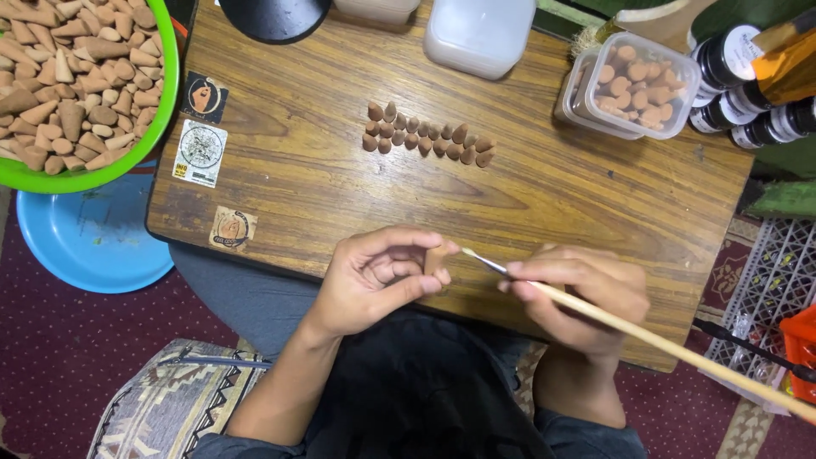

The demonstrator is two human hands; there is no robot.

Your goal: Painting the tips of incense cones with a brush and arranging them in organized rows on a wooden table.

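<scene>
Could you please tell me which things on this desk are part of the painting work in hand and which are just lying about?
In use: left hand holding a clay cone; right hand holding a paintbrush; row of cones; green bowl of cones; clear tub of cones.

Lying about: blue plate; stickers; black-lidded jars; white container.

Bare forearms, dark top, grey trousers

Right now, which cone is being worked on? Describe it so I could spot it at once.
Start at the wooden table and go to its near edge, where the left hand is. The small brown cone is pinched in its fingertips, with the brush tip at it. Unlike the cones laid in rows mid-table, it is held up alone.
</scene>
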